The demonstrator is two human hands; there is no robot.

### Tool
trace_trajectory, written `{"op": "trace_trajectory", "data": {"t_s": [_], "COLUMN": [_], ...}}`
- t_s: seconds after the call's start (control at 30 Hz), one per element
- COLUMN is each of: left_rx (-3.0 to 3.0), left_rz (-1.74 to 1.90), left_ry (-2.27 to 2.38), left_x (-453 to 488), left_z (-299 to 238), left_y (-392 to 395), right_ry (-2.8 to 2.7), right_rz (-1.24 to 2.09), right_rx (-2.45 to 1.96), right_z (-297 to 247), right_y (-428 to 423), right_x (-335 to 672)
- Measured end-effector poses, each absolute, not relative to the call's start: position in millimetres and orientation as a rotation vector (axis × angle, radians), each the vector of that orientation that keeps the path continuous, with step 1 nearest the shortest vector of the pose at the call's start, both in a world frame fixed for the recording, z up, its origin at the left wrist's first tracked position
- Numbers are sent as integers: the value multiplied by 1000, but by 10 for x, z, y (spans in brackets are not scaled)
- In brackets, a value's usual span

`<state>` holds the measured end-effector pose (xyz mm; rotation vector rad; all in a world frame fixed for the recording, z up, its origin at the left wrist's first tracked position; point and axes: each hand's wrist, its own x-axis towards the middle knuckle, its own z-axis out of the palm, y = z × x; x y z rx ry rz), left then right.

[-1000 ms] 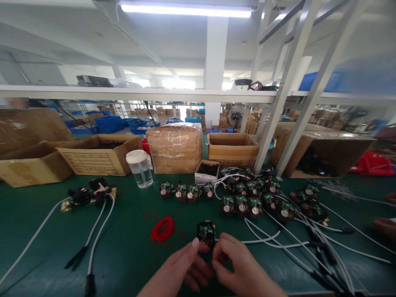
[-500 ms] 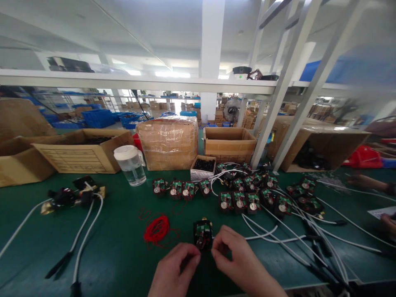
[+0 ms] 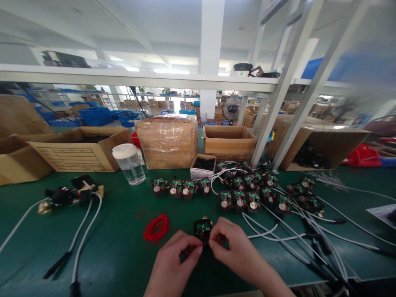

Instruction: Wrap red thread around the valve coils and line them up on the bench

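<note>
In front of me on the green tabletop lies a small black unit with a green circuit board [image 3: 203, 227], its near end partly covered by fingers. My left hand [image 3: 179, 262] is at its lower left, thumb and index finger pinched together. At its lower right, my right hand [image 3: 230, 243] also pinches. What either pinch holds, if anything, is too small to make out. A loose bundle of thin red wire [image 3: 156, 228] lies to the left of the unit.
Similar circuit-board units [image 3: 239, 201] with white cables stand in rows behind and to the right. Black assemblies with cables [image 3: 62, 197] lie left. A clear jug [image 3: 130, 167], a taped carton [image 3: 167, 142] and a small box of black parts [image 3: 203, 169] stand at the back.
Both hands have moved closer together at the near end of the unit. At the far right, another person's hands have withdrawn from the table.
</note>
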<state>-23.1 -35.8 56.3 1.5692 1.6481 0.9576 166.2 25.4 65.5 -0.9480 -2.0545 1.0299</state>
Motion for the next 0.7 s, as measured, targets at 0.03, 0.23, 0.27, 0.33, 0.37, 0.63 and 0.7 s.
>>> {"op": "trace_trajectory", "data": {"t_s": [0.03,0.23,0.27,0.33,0.37,0.63,0.7], "left_rx": [1583,1631,1631,1634,1637,1621,1613], "left_rz": [940,874,867,854,851,871,875], "left_ry": [1657,1696,1703,1715,1721,1742,1748], "left_x": [-241,-283,-286,-289,-289,-272,-275], "left_z": [592,737,749,759,760,738,740], "left_y": [-337,-197,-178,-144,-131,-79,-60], "right_ry": [-2061,-2093,-2103,-2124,-2133,-2181,-2200], "right_rz": [1017,941,929,906,893,822,786], "right_rx": [-951,-937,-936,-946,-953,-966,-966], "right_z": [656,648,650,658,662,689,692], "right_y": [271,395,416,451,465,536,548], "right_x": [1660,1648,1646,1638,1634,1593,1586]}}
